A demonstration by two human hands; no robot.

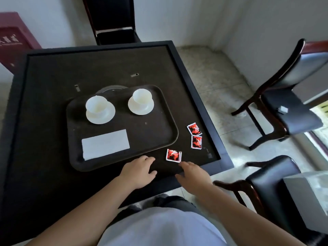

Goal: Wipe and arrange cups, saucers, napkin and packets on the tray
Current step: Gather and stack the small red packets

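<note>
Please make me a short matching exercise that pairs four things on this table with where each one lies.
Things:
1. napkin
2. left cup
3. nearest packet
4. right hand

Places:
A. on the table, just right of the tray's near corner
B. flat on the tray's near left part
C. on a saucer at the tray's far left
D. just short of the nearest packet

Pairs: 1-B, 2-C, 3-A, 4-D

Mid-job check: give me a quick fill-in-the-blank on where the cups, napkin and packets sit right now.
1. The tray carries ___ white cups, each standing on a saucer.
2. The folded napkin lies on the tray, ___ to the person than the cups.
3. All ___ red packets lie on the table, off the tray.
4. The nearest packet lies just ahead of the ___ hand.

Missing words: two; nearer; three; right
</note>
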